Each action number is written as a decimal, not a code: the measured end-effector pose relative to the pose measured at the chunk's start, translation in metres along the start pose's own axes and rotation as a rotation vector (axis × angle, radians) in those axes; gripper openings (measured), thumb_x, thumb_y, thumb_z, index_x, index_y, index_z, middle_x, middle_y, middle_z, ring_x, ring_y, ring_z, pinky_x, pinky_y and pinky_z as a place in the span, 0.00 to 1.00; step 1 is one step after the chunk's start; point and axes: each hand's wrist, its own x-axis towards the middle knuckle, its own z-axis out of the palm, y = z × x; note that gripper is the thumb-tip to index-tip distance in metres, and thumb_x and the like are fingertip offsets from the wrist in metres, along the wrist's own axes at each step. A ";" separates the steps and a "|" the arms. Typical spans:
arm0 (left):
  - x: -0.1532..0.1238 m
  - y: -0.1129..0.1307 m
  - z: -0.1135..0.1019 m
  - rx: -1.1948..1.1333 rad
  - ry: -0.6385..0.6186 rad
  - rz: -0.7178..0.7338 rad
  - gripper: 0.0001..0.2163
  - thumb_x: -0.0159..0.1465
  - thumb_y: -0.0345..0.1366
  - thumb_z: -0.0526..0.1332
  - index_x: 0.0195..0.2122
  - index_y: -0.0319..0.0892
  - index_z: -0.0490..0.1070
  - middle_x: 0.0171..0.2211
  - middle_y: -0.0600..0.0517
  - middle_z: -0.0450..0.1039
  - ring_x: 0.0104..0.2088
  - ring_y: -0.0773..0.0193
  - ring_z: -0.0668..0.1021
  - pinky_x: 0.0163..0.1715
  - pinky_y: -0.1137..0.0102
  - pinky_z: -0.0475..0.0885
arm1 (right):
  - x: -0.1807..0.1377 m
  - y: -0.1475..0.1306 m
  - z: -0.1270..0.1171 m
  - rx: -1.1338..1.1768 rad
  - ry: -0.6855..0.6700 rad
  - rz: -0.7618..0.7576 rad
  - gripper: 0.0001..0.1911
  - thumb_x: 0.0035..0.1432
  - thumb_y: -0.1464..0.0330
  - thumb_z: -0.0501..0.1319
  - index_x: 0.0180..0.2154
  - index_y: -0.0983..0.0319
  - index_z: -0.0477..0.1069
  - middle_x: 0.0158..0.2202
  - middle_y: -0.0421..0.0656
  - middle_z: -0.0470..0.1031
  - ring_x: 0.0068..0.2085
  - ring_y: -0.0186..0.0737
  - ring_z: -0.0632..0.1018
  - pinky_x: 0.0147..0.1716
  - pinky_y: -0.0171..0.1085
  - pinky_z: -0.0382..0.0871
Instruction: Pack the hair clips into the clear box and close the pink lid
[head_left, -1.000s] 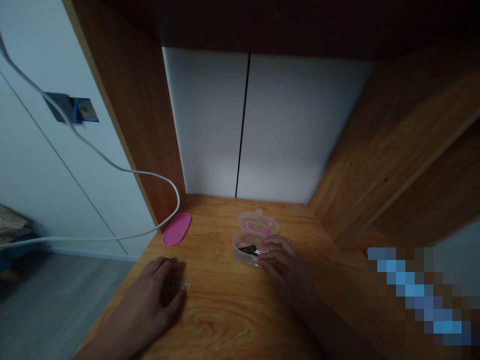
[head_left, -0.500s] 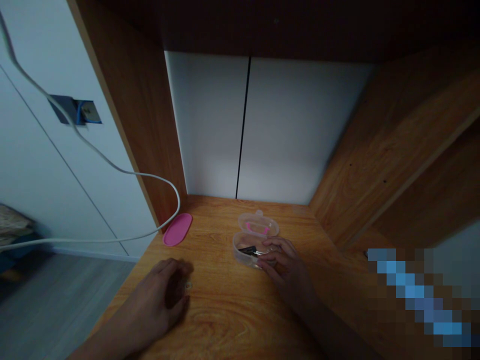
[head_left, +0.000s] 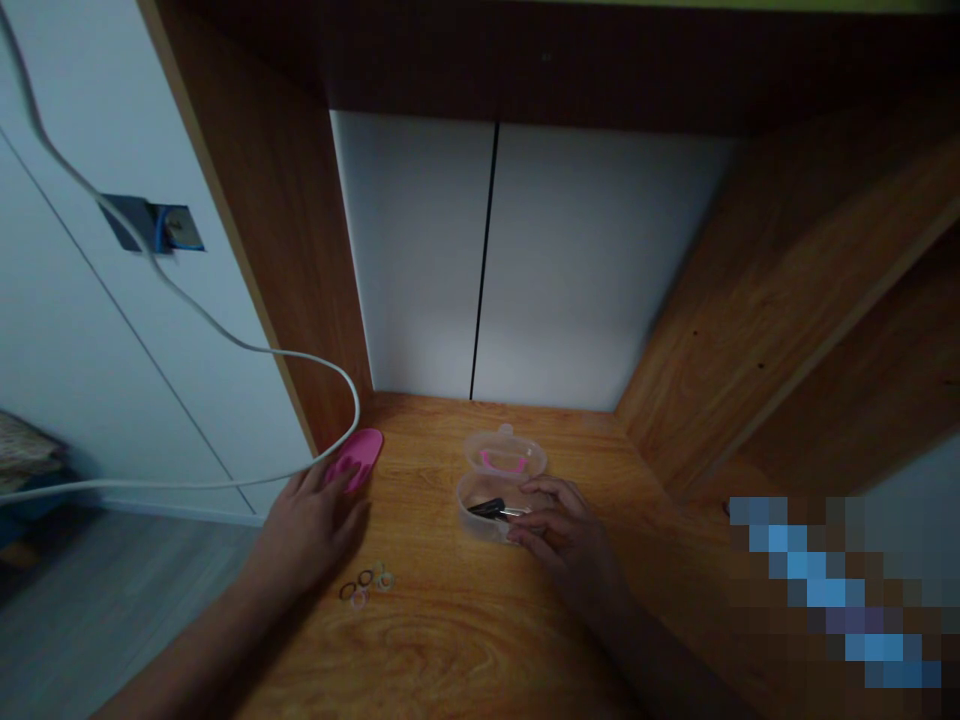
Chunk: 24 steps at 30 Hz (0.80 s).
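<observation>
My left hand (head_left: 311, 525) reaches forward on the wooden desk, its fingertips on the lower edge of a pink oval lid (head_left: 361, 455). Several small elastic rings (head_left: 365, 582) lie just below that hand. My right hand (head_left: 562, 530) curls over the right side of a clear plastic box (head_left: 478, 520), partly hiding it. Inside the box lies a black-handled item with a metal tip (head_left: 486, 508). Its clear hinged lid (head_left: 504, 455), with a pink strip, lies open behind it.
The wooden desk top (head_left: 442, 640) sits in a niche between wooden side panels, with a white back panel (head_left: 600, 260). A white cable (head_left: 225, 483) runs above the desk's left corner from a wall socket (head_left: 169, 226). The floor lies beyond the left edge.
My left hand has slid forward from the rings to the pink lid, uncovering several rings. My right hand stays at the box.
</observation>
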 end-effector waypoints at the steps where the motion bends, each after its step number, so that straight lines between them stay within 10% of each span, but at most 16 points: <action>1: 0.003 0.000 0.004 0.018 -0.015 0.013 0.20 0.67 0.44 0.56 0.55 0.38 0.72 0.54 0.37 0.71 0.55 0.43 0.71 0.55 0.50 0.67 | 0.000 -0.001 0.000 0.010 -0.005 -0.013 0.02 0.58 0.66 0.68 0.34 0.54 0.81 0.49 0.46 0.74 0.52 0.49 0.74 0.51 0.48 0.71; 10: 0.024 0.026 -0.005 -0.101 -0.177 0.090 0.12 0.65 0.44 0.57 0.31 0.43 0.75 0.36 0.47 0.77 0.36 0.57 0.78 0.36 0.66 0.70 | -0.001 -0.009 -0.001 0.038 -0.076 -0.060 0.03 0.55 0.67 0.70 0.34 0.53 0.81 0.51 0.44 0.72 0.54 0.48 0.73 0.53 0.48 0.70; 16: 0.045 0.047 -0.016 -0.110 -0.165 0.179 0.12 0.56 0.37 0.62 0.41 0.41 0.72 0.42 0.44 0.72 0.41 0.53 0.76 0.42 0.62 0.69 | -0.003 -0.013 -0.004 0.041 0.031 0.054 0.28 0.50 0.59 0.72 0.52 0.57 0.69 0.52 0.50 0.68 0.54 0.53 0.72 0.53 0.50 0.69; 24: 0.030 0.095 -0.013 -0.261 -0.194 0.346 0.16 0.67 0.47 0.54 0.38 0.41 0.75 0.37 0.44 0.75 0.41 0.51 0.74 0.44 0.57 0.67 | -0.006 -0.005 0.005 0.209 -0.101 0.373 0.28 0.63 0.58 0.58 0.61 0.59 0.57 0.55 0.50 0.73 0.54 0.50 0.76 0.54 0.49 0.70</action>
